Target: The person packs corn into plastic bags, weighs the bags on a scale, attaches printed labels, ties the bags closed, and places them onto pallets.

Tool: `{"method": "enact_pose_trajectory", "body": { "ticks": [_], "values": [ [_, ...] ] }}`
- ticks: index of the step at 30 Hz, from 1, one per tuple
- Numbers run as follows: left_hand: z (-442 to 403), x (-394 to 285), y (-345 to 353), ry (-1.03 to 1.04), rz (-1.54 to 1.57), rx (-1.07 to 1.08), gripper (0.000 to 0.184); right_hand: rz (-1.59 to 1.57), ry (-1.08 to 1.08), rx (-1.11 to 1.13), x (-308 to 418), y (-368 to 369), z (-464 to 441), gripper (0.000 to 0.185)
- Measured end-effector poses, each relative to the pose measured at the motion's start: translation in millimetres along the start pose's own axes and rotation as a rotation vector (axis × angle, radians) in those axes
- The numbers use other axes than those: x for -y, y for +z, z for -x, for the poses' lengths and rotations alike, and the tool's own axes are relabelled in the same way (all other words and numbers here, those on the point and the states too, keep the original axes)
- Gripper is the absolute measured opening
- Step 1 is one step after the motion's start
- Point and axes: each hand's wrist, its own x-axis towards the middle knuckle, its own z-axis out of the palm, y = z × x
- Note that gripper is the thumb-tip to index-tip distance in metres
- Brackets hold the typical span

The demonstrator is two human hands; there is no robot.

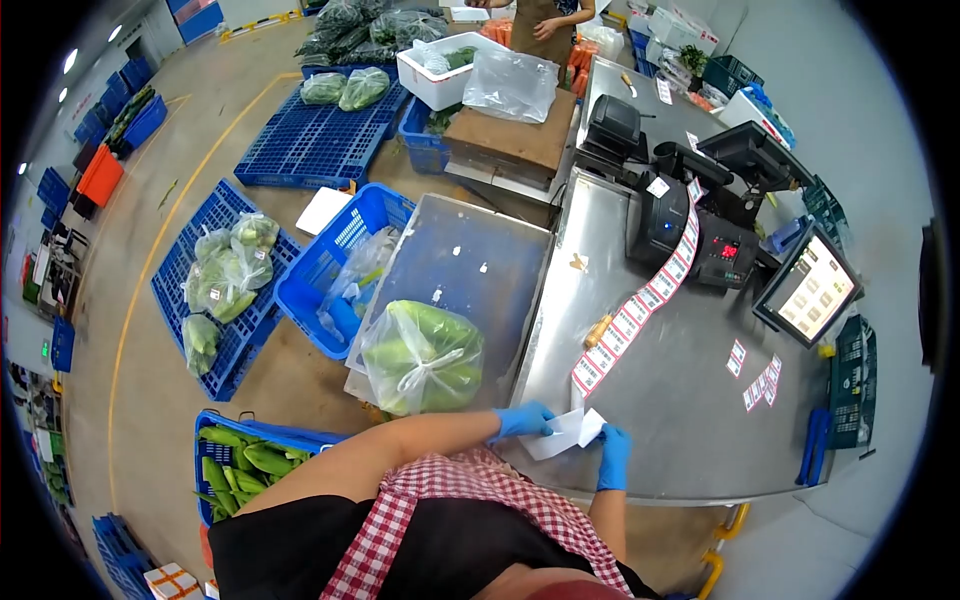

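Blue gloves cover both hands at the near edge of the metal counter (690,440). My left hand (524,420) is closed on a piece of white paper (556,440). On the paper's other side, my right hand (614,458) pinches its folded right end. A long strip of printed labels (640,306) curves down from the label printer (660,222) to just above the paper; whether the two are joined, I cannot tell. Left of my hands, a knotted clear bag of green vegetables (422,360) rests on the scale platform (480,240).
Loose labels (764,384) lie on the counter near a lit touchscreen (810,290). Blue crates (318,338) stand left of the scale, one with green corn-like vegetables (250,462). Bagged vegetables (230,268) sit on a blue pallet (225,350). Another person (545,28) stands at the far end.
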Motion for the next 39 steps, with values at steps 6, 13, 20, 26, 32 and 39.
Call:
{"method": "enact_pose_trajectory", "body": {
  "ticks": [6, 13, 20, 26, 32, 39],
  "values": [
    [3.7, 11.8, 1.8, 0.076, -0.113, -0.100, 0.041, -0.053, -0.134, -0.341, 30.8, -35.0, 0.0, 0.028],
    [56.1, -8.9, -10.8, 0.155, -0.451, -0.675, 0.046, 0.022, -0.262, 0.131, 135.8, 52.4, 32.1, 0.028],
    [146.8, 118.9, -41.0, 0.082, -0.187, -1.094, 0.026, 0.292, -0.620, 0.446, 123.8, 270.1, -18.4, 0.024],
    [267.6, 208.1, -18.4, -0.166, 0.060, -1.495, 0.020, 0.817, -0.838, 0.574, 91.2, 382.5, -46.5, 0.025],
    [364.9, 267.0, 38.9, -0.402, 0.381, -1.675, 0.023, 0.413, -0.629, 0.693, 0.7, 401.1, -20.4, 0.037],
    [409.2, 355.2, 108.1, -0.666, 0.675, -1.737, 0.022, 1.135, -1.096, 0.428, -41.1, 363.8, 87.4, 0.053]
  ]
}}
